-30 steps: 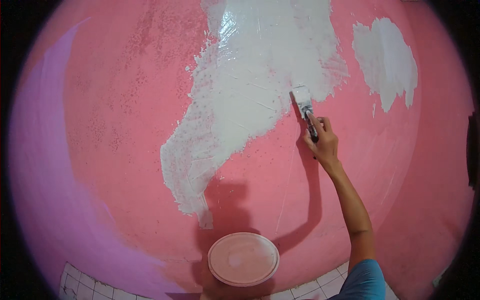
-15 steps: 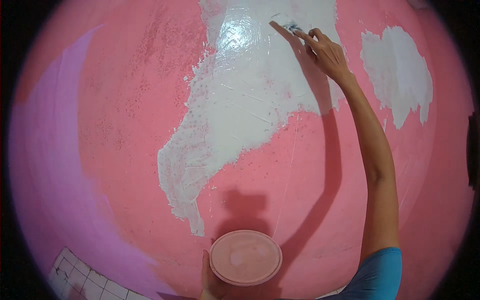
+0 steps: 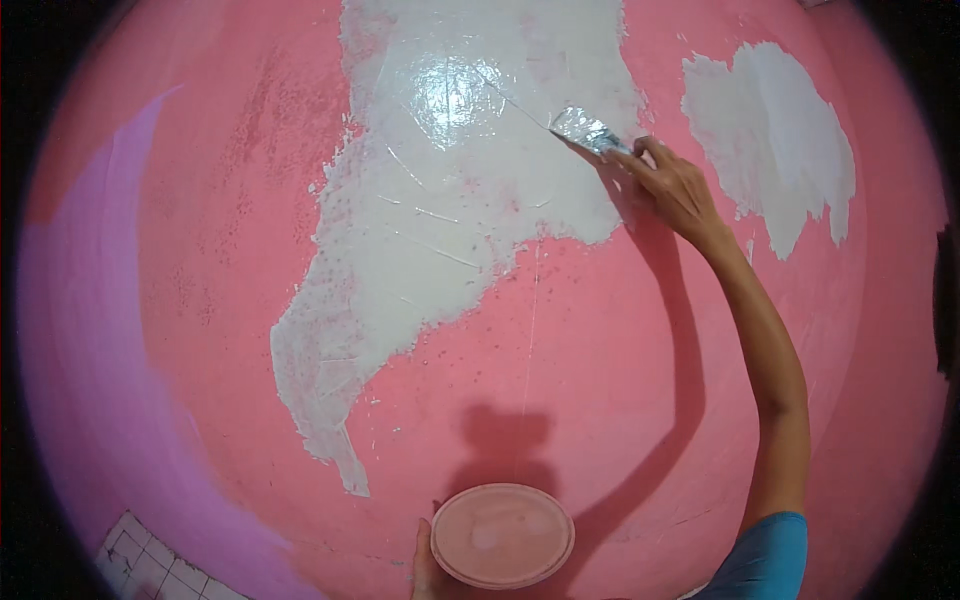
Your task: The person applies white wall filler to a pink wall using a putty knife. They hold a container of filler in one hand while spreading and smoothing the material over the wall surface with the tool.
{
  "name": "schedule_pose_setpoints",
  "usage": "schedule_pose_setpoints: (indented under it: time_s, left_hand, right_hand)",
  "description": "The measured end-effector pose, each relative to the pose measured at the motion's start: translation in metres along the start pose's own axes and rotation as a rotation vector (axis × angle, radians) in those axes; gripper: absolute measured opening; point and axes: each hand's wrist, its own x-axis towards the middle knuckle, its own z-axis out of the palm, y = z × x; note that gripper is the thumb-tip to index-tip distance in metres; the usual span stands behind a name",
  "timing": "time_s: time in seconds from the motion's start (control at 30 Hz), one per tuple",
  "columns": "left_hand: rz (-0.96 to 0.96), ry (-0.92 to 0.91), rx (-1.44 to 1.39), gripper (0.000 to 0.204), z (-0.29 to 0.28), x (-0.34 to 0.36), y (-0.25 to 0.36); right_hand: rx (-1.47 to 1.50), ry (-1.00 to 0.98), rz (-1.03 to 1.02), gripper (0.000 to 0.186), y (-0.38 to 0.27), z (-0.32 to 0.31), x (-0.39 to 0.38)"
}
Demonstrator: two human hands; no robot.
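Note:
My right hand (image 3: pixel 675 190) grips a putty knife (image 3: pixel 588 130) whose blade, smeared with white filler, lies against the large white filler patch (image 3: pixel 420 250) on the pink wall (image 3: pixel 230 330). Wet filler glints left of the blade. At the bottom centre, my left hand (image 3: pixel 425 555) holds a round pink lid or container (image 3: pixel 502 530) from its left side, with only part of the thumb side showing; the other fingers are hidden. A thin line runs up-left from the blade across the filler.
A smaller white patch (image 3: pixel 770 145) is on the right of the wall. A purple painted band (image 3: pixel 95 310) curves down the left side. White square tiles (image 3: pixel 150 560) show at the lower left. My arm's shadow falls on the wall.
My right hand and the knife swung up high on the filler patch, then came back partway down. My left hand has come into view beside the round lid or container.

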Motion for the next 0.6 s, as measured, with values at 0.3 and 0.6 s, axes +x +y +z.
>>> schedule_pose_setpoints:
  time_s: [0.3, 0.6]
  left_hand:
    - [0.337, -0.017, 0.182, 0.071, -0.013, 0.014, -0.030]
    - [0.122, 0.076, -0.158, 0.068, -0.063, 0.043, -0.052]
  right_hand:
    - [0.037, 0.284, 0.023, 0.049, 0.015, 0.024, 0.108]
    - [-0.054, 0.128, -0.034, 0.037, 0.014, 0.044, 0.100]
